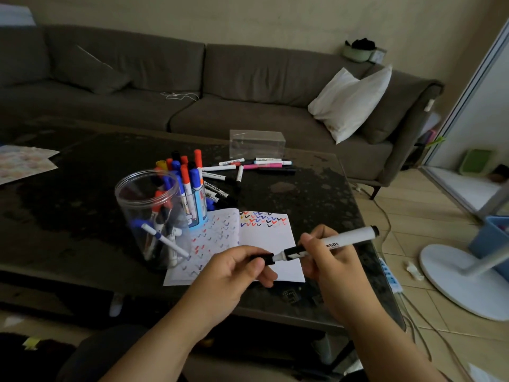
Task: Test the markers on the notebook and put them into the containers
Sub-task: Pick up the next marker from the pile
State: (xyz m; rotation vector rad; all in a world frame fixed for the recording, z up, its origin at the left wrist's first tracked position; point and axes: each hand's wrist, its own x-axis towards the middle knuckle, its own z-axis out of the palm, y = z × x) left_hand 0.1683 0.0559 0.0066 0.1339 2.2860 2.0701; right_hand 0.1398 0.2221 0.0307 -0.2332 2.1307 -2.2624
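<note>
Right hand [327, 260] gripping white marker [341, 242] barrel, left hand [237, 274] pinching its black cap [263, 259], both above open notebook [264, 238] with coloured ticks, clear jar [153, 216] of markers left, blue cup [197, 208] behind it, loose markers [248, 166] farther, clear box [257, 144] farthest.

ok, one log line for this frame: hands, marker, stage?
left hand: grips black cap | right hand: holds marker | cap at tip, over notebook

Dark table [289, 188]: notebook [264, 238], jar [148, 205], markers [242, 166]
</note>
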